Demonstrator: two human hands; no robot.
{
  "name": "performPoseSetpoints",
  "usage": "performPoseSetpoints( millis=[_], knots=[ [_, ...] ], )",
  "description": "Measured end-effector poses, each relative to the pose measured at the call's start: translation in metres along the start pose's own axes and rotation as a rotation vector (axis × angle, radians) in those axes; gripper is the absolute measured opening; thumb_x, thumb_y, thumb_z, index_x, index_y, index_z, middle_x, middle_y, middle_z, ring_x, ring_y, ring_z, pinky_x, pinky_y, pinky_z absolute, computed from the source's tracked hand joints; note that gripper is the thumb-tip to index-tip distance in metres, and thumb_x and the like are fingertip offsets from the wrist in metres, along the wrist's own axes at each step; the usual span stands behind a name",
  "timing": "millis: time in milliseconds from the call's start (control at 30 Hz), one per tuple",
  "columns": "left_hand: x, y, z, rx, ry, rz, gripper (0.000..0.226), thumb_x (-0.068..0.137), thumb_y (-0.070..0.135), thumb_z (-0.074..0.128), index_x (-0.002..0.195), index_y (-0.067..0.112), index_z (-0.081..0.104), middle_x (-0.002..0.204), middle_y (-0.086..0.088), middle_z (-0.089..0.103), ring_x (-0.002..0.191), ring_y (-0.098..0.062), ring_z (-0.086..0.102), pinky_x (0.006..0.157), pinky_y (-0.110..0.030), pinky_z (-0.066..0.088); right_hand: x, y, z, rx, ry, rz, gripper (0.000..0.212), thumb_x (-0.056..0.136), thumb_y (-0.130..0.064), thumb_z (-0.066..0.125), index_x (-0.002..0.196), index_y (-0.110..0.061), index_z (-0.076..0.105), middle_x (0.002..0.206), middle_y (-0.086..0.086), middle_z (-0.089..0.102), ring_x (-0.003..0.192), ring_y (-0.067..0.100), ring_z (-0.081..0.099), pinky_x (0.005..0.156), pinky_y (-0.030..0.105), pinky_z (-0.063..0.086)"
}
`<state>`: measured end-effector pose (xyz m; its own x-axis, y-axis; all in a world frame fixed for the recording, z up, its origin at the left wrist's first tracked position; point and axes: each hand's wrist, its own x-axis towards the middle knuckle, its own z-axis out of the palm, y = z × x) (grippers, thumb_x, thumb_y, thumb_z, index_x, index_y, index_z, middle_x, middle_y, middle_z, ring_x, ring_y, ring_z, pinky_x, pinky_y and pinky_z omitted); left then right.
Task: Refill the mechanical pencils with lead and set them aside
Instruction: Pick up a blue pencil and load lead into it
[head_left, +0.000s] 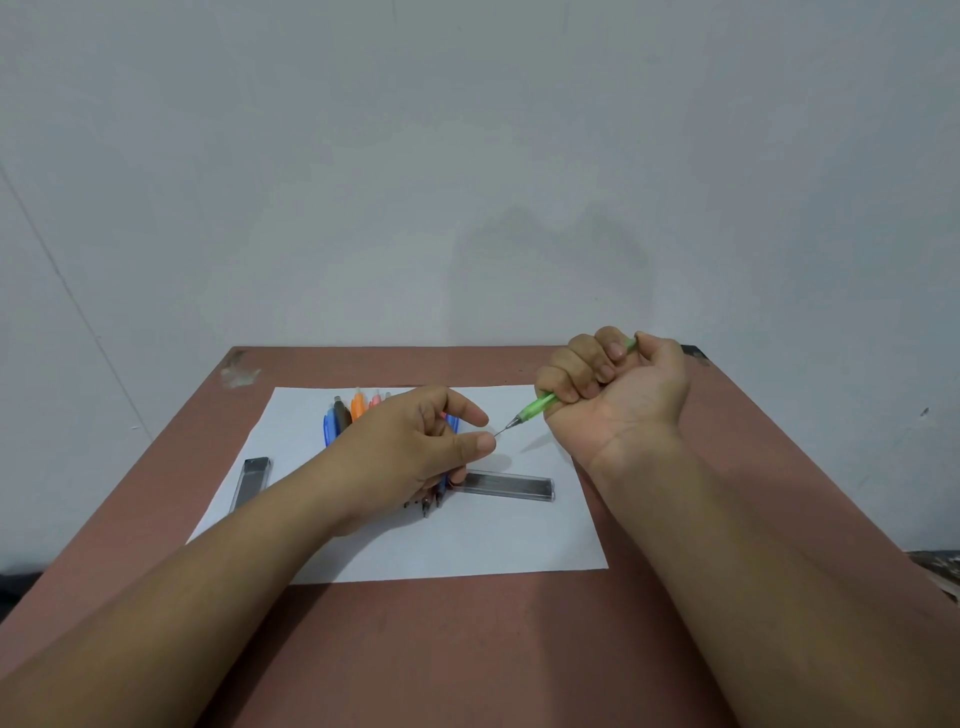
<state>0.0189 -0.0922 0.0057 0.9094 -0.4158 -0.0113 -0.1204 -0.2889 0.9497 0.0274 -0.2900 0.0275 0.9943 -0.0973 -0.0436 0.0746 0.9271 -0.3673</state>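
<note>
Paper (467, 540): lead case (506, 486) full, flat.

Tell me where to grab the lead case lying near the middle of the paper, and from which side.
Take the clear lead case across its two long edges near the middle, coming straight down from above. It lies flat on the white paper, long and narrow, so a pinch across the narrow width should hold best. Its left end sits right by the left hand and the pencil tips; the right half is freer.
</note>
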Motion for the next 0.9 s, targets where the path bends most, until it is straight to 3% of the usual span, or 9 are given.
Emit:
performPoseSetpoints(
  millis=[300, 467, 600, 700, 800, 900],
  knots=[
    [-0.001, 0.000, 0.000, -0.009, 0.000, 0.004, 0.023, 0.089, 0.035, 0.071, 0.106, 0.021, 0.066, 0.061, -0.003, 0.062, 0.064, -0.019, 0.055, 0.061, -0.032, 0.045, -0.003, 0.005, 0.002, 0.023, -0.033, 0.027, 0.035, 0.090, -0.035, 0.030, 0.059, -0.019, 0.031, 0.055, -0.004, 0.020, 0.043, 0.013, 0.015, 0.045, 0.024, 0.017],
    [-0.002, 0.002, 0.001, 0.002, 0.001, 0.010, 0.023, 0.091, 0.035, 0.069, 0.108, 0.020, 0.065, 0.063, -0.004, 0.063, 0.051, -0.012, 0.048, 0.051, -0.022, 0.041, -0.005, 0.008, 0.002, 0.038, -0.040, 0.034, 0.035, 0.090, -0.036, 0.033, 0.059, -0.018, 0.033, 0.056, -0.004, 0.021, 0.043, 0.013, 0.016, 0.044, 0.023, 0.019],
    [-0.003, 0.002, 0.000, -0.023, 0.007, 0.019, 0.020, 0.092, 0.038, 0.066, 0.105, 0.021, 0.066, 0.064, -0.005, 0.064, 0.054, -0.017, 0.046, 0.058, -0.034, 0.041, -0.006, 0.012, 0.004, 0.066, -0.045, 0.027, 0.036, 0.093, -0.037, 0.037, 0.064, -0.016, 0.038, 0.059, -0.003, 0.026, 0.045, 0.014, 0.022, 0.048, 0.024, 0.024],
    [-0.003, 0.003, 0.000, -0.029, 0.018, 0.021, 0.016, 0.095, 0.036, 0.064, 0.102, 0.021, 0.067, 0.065, -0.007, 0.064, 0.054, -0.019, 0.044, 0.059, -0.037, 0.040, -0.004, 0.015, 0.006, 0.026, -0.062, 0.026, 0.037, 0.102, -0.038, 0.041, 0.077, -0.012, 0.050, 0.063, 0.000, 0.037, 0.049, 0.015, 0.035, 0.053, 0.026, 0.034],
    [-0.005, 0.005, 0.001, -0.020, 0.027, 0.025, 0.017, 0.097, 0.036, 0.063, 0.099, 0.020, 0.066, 0.066, -0.007, 0.064, 0.050, -0.015, 0.043, 0.050, -0.027, 0.039, -0.004, 0.022, 0.009, -0.082, -0.086, 0.060, 0.022, 0.105, -0.021, 0.047, 0.104, -0.005, 0.062, 0.070, 0.005, 0.051, 0.059, 0.018, 0.055, 0.064, 0.031, 0.049],
    [-0.006, 0.006, 0.003, -0.010, 0.045, 0.027, 0.015, 0.095, 0.035, 0.066, 0.098, 0.020, 0.067, 0.064, -0.006, 0.064, 0.048, -0.013, 0.045, 0.046, -0.022, 0.037, -0.005, 0.028, 0.009, -0.251, -0.068, 0.086, 0.024, 0.101, -0.012, 0.056, 0.120, 0.000, 0.066, 0.077, 0.007, 0.061, 0.067, 0.021, 0.063, 0.068, 0.034, 0.055]
  ],
)
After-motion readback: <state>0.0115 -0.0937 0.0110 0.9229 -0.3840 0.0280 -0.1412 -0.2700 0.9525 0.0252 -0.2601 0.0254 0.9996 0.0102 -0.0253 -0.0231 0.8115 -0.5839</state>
